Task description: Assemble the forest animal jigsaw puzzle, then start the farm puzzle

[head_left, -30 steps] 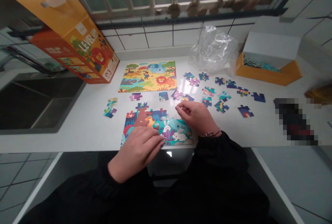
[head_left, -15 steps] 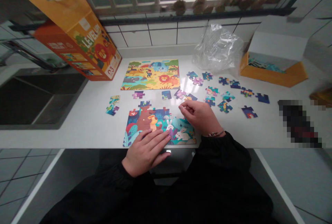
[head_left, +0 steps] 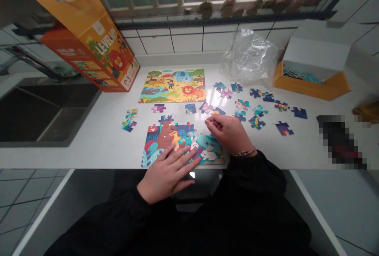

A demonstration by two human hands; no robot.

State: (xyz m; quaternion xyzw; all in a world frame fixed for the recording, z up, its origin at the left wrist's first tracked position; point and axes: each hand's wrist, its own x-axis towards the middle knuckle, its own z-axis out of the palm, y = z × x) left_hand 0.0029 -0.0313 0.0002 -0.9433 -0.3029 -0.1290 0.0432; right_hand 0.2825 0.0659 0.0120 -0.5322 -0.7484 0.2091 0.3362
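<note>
A partly built jigsaw (head_left: pixel 166 139) with a bear and rabbits lies at the counter's near edge. My left hand (head_left: pixel 168 171) rests flat on its lower edge, fingers spread and holding nothing. My right hand (head_left: pixel 229 133) hovers over the jigsaw's upper right corner, its fingers pinched together on a small puzzle piece that is mostly hidden. Loose pieces (head_left: pixel 256 108) lie scattered to the right of that hand. A finished lion jigsaw (head_left: pixel 173 86) sits farther back.
An orange puzzle box (head_left: pixel 97 46) leans at the back left beside a dark sink (head_left: pixel 41 113). A crumpled clear plastic bag (head_left: pixel 248 58) and an open orange box (head_left: pixel 310 74) with pieces stand at the back right. Two loose pieces (head_left: pixel 129 119) lie left of the jigsaw.
My left hand has flattened and spread its fingers on the jigsaw's lower edge. The view shifted slightly. My right hand stayed pinched at the upper right corner.
</note>
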